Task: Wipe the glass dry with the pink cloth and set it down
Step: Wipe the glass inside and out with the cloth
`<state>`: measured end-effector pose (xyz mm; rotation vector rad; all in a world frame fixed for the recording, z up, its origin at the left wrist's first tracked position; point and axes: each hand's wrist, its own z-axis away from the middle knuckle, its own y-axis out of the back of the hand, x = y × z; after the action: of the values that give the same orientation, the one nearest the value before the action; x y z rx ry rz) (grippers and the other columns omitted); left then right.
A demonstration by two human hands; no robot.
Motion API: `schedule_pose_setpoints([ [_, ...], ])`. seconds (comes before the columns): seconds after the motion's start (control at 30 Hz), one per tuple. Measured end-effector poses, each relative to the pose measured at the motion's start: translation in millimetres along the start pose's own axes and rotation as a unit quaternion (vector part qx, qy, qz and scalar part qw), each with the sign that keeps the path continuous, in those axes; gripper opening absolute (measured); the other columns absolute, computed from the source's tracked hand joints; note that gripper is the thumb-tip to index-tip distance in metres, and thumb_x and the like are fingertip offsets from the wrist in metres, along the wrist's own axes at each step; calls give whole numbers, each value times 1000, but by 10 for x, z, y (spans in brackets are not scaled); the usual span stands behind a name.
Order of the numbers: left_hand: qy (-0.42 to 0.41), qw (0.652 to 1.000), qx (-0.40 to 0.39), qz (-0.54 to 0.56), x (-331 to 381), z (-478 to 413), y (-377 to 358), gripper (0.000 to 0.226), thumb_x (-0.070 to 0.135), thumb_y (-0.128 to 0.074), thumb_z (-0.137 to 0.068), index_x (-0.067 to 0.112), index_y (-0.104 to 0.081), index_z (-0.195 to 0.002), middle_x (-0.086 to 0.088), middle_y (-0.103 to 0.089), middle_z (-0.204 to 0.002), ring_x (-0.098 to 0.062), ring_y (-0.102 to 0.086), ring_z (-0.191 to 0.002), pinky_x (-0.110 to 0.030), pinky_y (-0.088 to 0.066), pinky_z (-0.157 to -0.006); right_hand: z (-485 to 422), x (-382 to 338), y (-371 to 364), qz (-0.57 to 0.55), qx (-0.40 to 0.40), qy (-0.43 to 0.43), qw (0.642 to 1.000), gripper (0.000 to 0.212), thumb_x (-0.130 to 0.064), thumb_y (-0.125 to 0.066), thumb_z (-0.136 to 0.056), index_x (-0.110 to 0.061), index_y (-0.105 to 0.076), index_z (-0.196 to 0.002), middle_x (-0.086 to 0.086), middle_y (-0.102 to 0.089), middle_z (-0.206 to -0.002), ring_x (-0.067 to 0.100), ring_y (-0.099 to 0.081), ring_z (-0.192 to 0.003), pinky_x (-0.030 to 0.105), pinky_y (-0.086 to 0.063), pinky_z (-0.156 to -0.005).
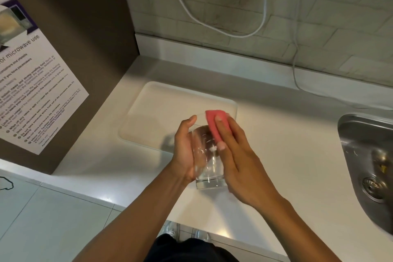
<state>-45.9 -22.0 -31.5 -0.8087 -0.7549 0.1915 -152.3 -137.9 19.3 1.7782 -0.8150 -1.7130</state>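
Between your two hands, above the white counter, sits the glass, off the surface, base toward you, rim tipped away. Your left hand wraps its left side, palm against the wall, thumb up near the rim, so it's closed around the glass. Your right hand lies flat on the right side, fingers stretched toward the rim, pressing the pink cloth onto the glass. The cloth is folded, trapped between those fingers and the upper part of the glass, its far edge poking past the rim. Can't tell if any of it reaches inside.

Both forearms come in from the bottom edge, bare.

Just past your hands: a pale tray flat on the counter, its near right corner hidden behind the glass.

Right of your right hand, well apart: a steel sink, drain visible, blurred.

Left of your left hand: a brown panel carrying a printed notice about microwave use.

Farthest out: tiled wall with a white cable looping down it and a second thin lead dropping to the counter.
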Motion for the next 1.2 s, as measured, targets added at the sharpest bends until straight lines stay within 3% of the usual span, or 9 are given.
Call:
schedule_pose_setpoints([
  [0.17,-19,1000,7,-8,135,-3,66,67,58,-60,-86,-2,-69,-115,-26,-73,-112,-39,-70,-98,-49,-56,-93,200,23,-43,71,-40,25,996,48,-53,-15,-109,-65,-3,-154,-32,15,-167,7,-74,-80,22,-62,-61],
  [0.3,-23,1000,14,-4,56,-2,25,79,57,-56,-90,-8,-64,-133,-31,-62,-134,-43,-59,-119,-58,-32,-120,48,16,5,20,-13,-18,1000,50,-54,-16,-108,-65,1,-154,-33,11,-167,7,-75,-83,19,-61,-66],
  [0.4,-38,999,-1,-3,192,-26,62,72,59,-60,-85,-6,-71,-114,-27,-71,-116,-40,-71,-102,-52,-48,-105,170,11,-74,46,-25,26,998,50,-57,-15,-108,-62,-4,-156,-33,10,-167,-6,-65,-74,21,-62,-62],
  [0.5,-38,999,12,-19,188,-9,86,72,60,-62,-80,-3,-70,-112,-27,-66,-111,-40,-68,-99,-50,-49,-96,211,119,-115,31,-30,31,999,50,-58,-14,-107,-64,-1,-155,-35,7,-165,2,-68,-98,14,-58,-68],
  [0.6,-25,999,11,-33,108,20,18,75,60,-59,-83,-4,-72,-119,-25,-70,-113,-40,-61,-108,-50,-47,-99,20,99,-73,-47,-6,4,999,52,-60,-13,-104,-65,-1,-155,-35,0,-165,-27,-43,-120,-1,-43,-76],
  [0.73,-38,999,-2,-17,259,-13,61,75,62,-52,-89,-5,-66,-120,-23,-71,-111,-37,-70,-97,-47,-54,-93,127,37,-173,-26,-25,36,999,49,-57,-19,-108,-62,-13,-156,-31,6,-167,-10,-69,-78,16,-60,-59],
  [0.93,-26,1000,11,-1,153,-15,134,68,61,-59,-85,-2,-72,-107,-23,-71,-103,-37,-69,-92,-46,-53,-90,93,50,-172,-37,-15,27,999,47,-53,-19,-109,-65,-10,-154,-34,2,-166,-18,-49,-125,16,-56,-86],
  [1.03,-31,999,0,17,167,-18,148,72,60,-60,-86,-5,-72,-114,-27,-74,-111,-39,-74,-99,-46,-59,-91,57,12,-246,-37,4,39,999,49,-45,-17,-112,-59,-6,-158,-36,9,-166,2,-15,-156,49,-45,-114],
  [1.2,-10,999,-12,39,79,-4,189,68,59,-69,-80,-3,-75,-108,-25,-76,-106,-39,-75,-95,-45,-61,-84,138,61,-330,-65,10,28,997,52,-45,-18,-110,-50,-11,-161,-29,8,-169,2,14,-156,54,-19,-126],
])
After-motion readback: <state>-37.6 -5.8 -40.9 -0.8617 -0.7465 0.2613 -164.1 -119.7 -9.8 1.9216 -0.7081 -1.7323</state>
